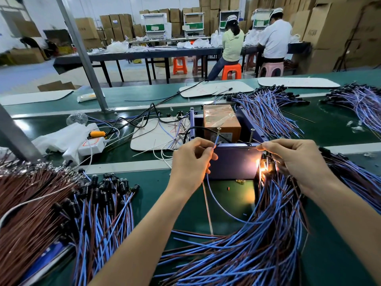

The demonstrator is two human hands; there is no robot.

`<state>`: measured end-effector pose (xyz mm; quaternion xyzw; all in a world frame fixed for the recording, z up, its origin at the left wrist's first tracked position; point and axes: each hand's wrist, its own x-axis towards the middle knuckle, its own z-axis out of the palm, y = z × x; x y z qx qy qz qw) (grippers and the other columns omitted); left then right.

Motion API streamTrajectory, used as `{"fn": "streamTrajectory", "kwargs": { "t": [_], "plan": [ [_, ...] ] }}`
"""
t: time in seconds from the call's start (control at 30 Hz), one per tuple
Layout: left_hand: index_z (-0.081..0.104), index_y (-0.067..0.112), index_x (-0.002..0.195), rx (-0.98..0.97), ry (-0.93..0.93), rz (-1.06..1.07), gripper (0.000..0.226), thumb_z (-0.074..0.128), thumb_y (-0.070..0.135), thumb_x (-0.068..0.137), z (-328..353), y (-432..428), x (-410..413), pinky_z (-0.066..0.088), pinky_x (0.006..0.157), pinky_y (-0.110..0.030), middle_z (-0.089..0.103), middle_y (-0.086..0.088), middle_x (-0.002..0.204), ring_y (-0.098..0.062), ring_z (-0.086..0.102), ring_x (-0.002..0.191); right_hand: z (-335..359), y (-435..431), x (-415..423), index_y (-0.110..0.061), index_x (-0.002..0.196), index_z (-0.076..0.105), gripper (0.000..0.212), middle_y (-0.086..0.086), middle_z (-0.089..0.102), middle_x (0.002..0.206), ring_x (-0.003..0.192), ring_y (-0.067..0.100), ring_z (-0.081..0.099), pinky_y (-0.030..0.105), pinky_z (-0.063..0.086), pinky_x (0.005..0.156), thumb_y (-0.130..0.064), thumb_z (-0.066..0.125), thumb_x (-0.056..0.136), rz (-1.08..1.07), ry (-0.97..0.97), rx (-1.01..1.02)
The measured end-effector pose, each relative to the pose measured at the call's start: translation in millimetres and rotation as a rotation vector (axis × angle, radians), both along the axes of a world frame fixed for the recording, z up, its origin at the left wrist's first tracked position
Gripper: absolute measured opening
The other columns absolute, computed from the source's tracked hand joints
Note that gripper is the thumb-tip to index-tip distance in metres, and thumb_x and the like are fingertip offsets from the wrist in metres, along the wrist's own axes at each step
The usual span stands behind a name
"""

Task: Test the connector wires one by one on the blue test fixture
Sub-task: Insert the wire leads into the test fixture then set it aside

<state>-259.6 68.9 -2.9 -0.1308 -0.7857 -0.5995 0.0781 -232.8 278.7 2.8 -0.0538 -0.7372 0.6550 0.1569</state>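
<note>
At the blue box's (233, 162) 9 o'clock the left hand (191, 162) pinches a blue wire (215, 143), while at 3 o'clock the right hand (294, 159) pinches a thin wire (257, 142).

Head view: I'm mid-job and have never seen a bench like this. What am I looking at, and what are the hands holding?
This is one picture from a camera on the worker's head, looking down at two bare hands; no robot. The left hand pinches a blue wire with its tip by a screw on the blue fixture. The right hand pinches a thin wire end near a second screw. A light glows at the fixture's front right corner. A left pile and a right pile of blue and brown wires lie on the green bench.
</note>
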Motion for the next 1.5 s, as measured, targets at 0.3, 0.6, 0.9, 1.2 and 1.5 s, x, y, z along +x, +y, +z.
{"fn": "streamTrajectory", "kwargs": {
  "t": [0.3,0.6,0.9,1.2,1.5],
  "plan": [
    [0.066,0.028,0.098,-0.125,0.09,0.056,0.021,0.056,0.01,0.093,-4.9,1.6,0.9,0.055,0.061,-0.041,0.069,0.005,0.066,-0.005,0.047,0.046,-0.7,0.7,-0.3,-0.011,0.08,0.075,0.015,-0.006,0.03,0.042,0.038,0.01,0.021,0.017,0.019,0.038,-0.012,0.063,0.089,0.009,0.001,0.002],
    [0.068,0.024,0.094,-0.141,0.153,0.099,0.022,0.055,0.006,0.091,-4.4,0.5,1.0,0.055,0.061,-0.036,0.067,0.0,0.066,-0.004,0.049,0.045,-1.5,0.8,0.3,-0.009,0.08,0.075,0.015,-0.007,0.028,0.042,0.038,0.009,0.02,0.017,0.017,0.039,-0.012,0.063,0.09,0.009,-0.007,-0.006],
    [0.066,0.019,0.09,-0.062,0.106,0.104,0.02,0.055,0.002,0.088,-4.2,-0.1,1.3,0.048,0.04,-0.022,0.059,0.007,0.053,-0.01,0.051,0.037,-2.2,0.9,0.0,-0.01,0.08,0.077,0.012,-0.006,0.028,0.046,0.044,0.011,0.02,0.021,0.018,0.043,-0.014,0.067,0.085,-0.002,0.0,0.001],
    [0.065,0.018,0.089,-0.05,0.081,0.104,0.02,0.055,0.001,0.088,-2.0,-0.8,2.4,0.045,0.038,-0.018,0.059,0.006,0.056,-0.009,0.052,0.036,1.2,-2.6,1.8,-0.012,0.076,0.076,0.014,-0.007,0.027,0.045,0.044,0.012,0.019,0.021,0.015,0.043,-0.012,0.067,0.085,-0.003,-0.004,-0.017],
    [0.064,0.011,0.099,0.286,-0.27,-0.24,0.016,0.06,0.0,0.088,25.0,2.4,15.5,0.047,0.043,-0.018,0.059,0.003,0.053,-0.007,0.048,0.04,13.7,-30.0,32.6,-0.019,0.075,0.077,0.011,-0.015,0.056,0.044,0.04,-0.002,0.047,0.004,0.032,0.044,-0.017,0.07,0.083,0.041,0.169,0.285]
  ]
}}
